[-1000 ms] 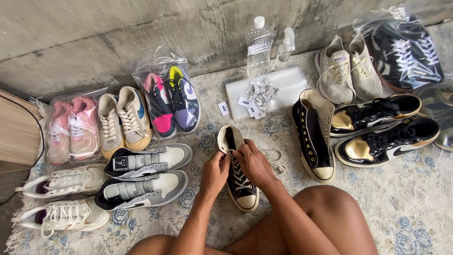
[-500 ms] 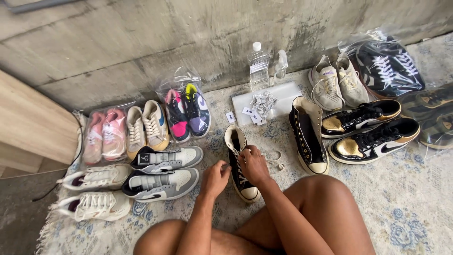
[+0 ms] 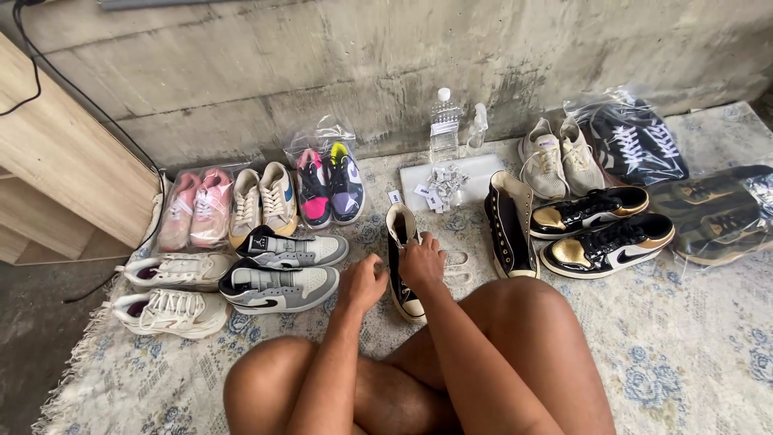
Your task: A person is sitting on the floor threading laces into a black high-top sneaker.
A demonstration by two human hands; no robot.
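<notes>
1. Pale blue-floral woven rug (image 3: 692, 338) covers the floor, bottom & right of frame; grey concrete wall (image 3: 338, 72) runs across the top. Rows of other shoes lie left & right on the rug.
2. Black canvas high-top sneaker w/ white toe cap (image 3: 403, 266) lies at frame centre, toe toward the person, opening toward the wall. Its mate, the unlaced black high-top (image 3: 509, 229), sits just right of it, no lace in the eyelets as far as I can see.
3. Right hand (image 3: 420, 264) rests on top of the centre sneaker over the upper eyelets, fingers curled & pressed together, seemingly pinching the lace; exact grip hidden.
4. Left hand (image 3: 362, 283) sits just left of the shoe, touching its side, fingers curled in; whether it holds a lace end I can't tell.
5. White shoelace (image 3: 459, 270) trails loose on the rug right of the sneaker. Judgement: lower rows near the toe look laced, top rows & tying left, second shoe not started.
</notes>
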